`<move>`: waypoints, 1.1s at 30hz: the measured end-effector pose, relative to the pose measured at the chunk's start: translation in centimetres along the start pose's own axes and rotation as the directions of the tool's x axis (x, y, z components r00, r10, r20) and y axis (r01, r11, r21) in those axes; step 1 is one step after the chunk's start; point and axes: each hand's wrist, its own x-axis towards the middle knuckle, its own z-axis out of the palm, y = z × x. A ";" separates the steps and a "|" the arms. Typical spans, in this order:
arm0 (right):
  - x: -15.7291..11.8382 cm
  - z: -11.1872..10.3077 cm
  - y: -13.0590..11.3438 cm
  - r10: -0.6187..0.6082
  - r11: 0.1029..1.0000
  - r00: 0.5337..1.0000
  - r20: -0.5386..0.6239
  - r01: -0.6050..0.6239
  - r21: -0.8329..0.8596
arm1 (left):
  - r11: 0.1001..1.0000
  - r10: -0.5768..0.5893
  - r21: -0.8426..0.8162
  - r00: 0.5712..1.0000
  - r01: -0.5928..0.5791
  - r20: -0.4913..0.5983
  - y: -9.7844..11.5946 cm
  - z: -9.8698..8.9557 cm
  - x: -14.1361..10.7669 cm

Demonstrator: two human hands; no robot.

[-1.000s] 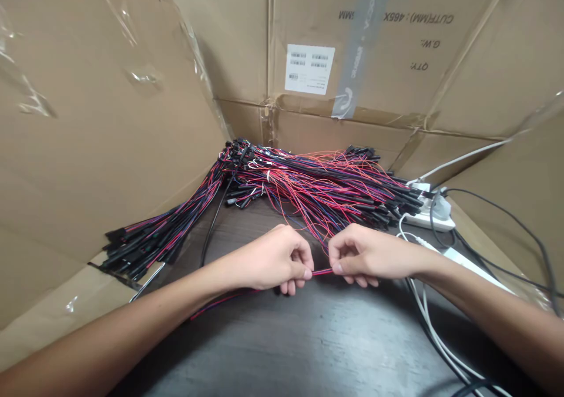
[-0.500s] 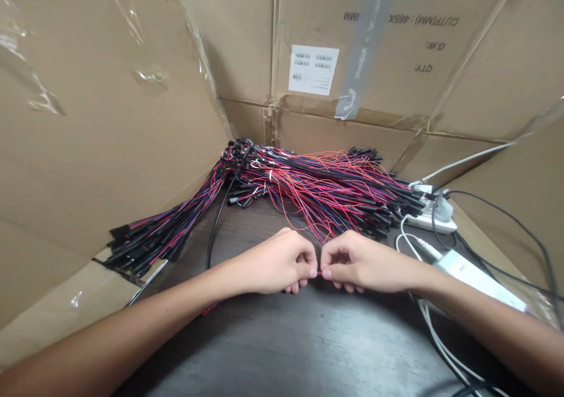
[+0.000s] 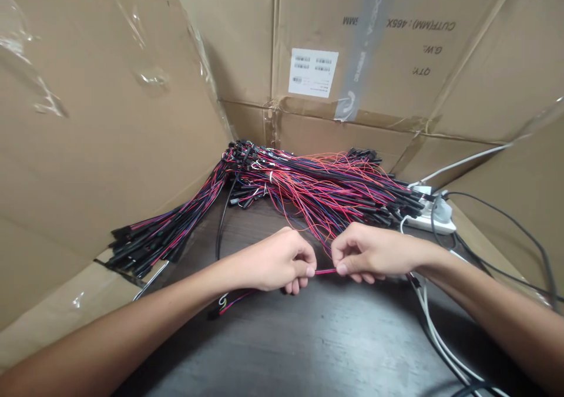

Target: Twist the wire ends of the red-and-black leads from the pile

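Between my two hands runs a short stretch of red and dark wire cable (image 3: pixel 326 272), held just above the dark tabletop (image 3: pixel 308 338). My left hand (image 3: pixel 282 262) pinches it between thumb and fingers. My right hand (image 3: pixel 363 253) pinches the same cable a little further right. Below my left forearm a cable end with a black connector (image 3: pixel 215 314) shows, with red, white and yellow wires near it; it seems to belong to the held cable. Behind my hands lies a big pile of red, purple and black wire harnesses (image 3: pixel 308 191).
At left, a bundle of harnesses (image 3: pixel 150 241) hangs over the cardboard edge. Cardboard walls (image 3: pixel 132 109) stand left, behind and right. A white power strip (image 3: pixel 434 221) with plugs is at the right, and white cables (image 3: pixel 434 332) run down past my right forearm.
My right hand has moved right, away from my left, so more cable shows between them. The connector end below my left forearm has come into view.
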 end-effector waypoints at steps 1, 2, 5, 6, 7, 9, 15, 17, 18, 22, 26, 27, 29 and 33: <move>0.0 -0.3 0.1 0.001 1.000 1.000 0.003 -0.001 0.002 | 1.000 0.000 -0.008 1.000 0.000 -0.009 -0.1 -0.1 0.0; 0.0 -0.5 0.3 0.003 1.000 1.000 0.002 -0.003 0.005 | 1.000 -0.001 -0.015 1.000 0.001 -0.018 -0.2 -0.2 0.0; 0.0 -1.2 0.8 0.014 1.000 1.000 -0.007 -0.014 0.019 | 1.000 -0.010 -0.030 0.999 0.009 -0.035 -0.4 -0.6 0.1; 0.1 -1.3 1.0 0.018 0.999 1.000 -0.005 -0.017 0.031 | 0.999 -0.016 -0.031 0.999 0.015 -0.038 -0.5 -0.7 0.1; 0.1 -1.3 1.1 0.020 0.999 1.000 -0.004 -0.020 0.045 | 0.999 -0.024 -0.030 0.999 0.023 -0.042 -0.6 -0.7 0.2; 0.3 -1.0 1.1 0.024 0.997 1.000 -0.006 -0.023 0.070 | 0.999 -0.047 -0.026 0.997 0.045 -0.057 -0.7 -0.7 0.2; 0.7 1.0 -0.2 0.020 0.998 0.997 -0.069 -0.016 0.066 | 0.994 -0.082 -0.076 0.993 0.076 -0.080 -0.5 0.0 0.3; 0.6 1.4 -0.7 0.034 0.999 0.996 -0.082 -0.031 0.042 | 0.991 -0.086 -0.112 0.995 0.080 -0.057 -0.4 0.2 0.3; 0.5 1.5 -0.8 0.035 0.999 0.996 -0.084 -0.033 0.029 | 0.988 -0.085 -0.131 0.995 0.078 -0.048 -0.3 0.3 0.3; 0.1 1.1 -0.9 -0.007 1.000 0.998 -0.057 0.007 0.007 | 0.981 -0.070 -0.181 0.997 0.064 -0.026 -0.1 0.2 0.1; -0.3 0.3 -0.7 -0.033 0.999 0.999 -0.016 0.033 0.012 | 0.980 -0.077 -0.184 0.997 0.076 0.000 0.4 -0.1 -0.1; -0.4 0.2 -0.6 -0.038 0.999 0.999 -0.004 0.039 0.013 | 0.981 -0.079 -0.180 0.997 0.079 0.005 0.5 -0.1 -0.2; -0.6 0.0 -0.5 -0.048 0.999 0.999 0.017 0.047 0.014 | 0.982 -0.085 -0.170 0.996 0.086 0.014 0.7 -0.1 -0.4; -1.0 -0.3 -0.4 -0.042 0.999 0.998 0.037 0.041 0.010 | 0.983 -0.096 -0.158 0.995 0.097 0.015 1.1 -0.1 -0.6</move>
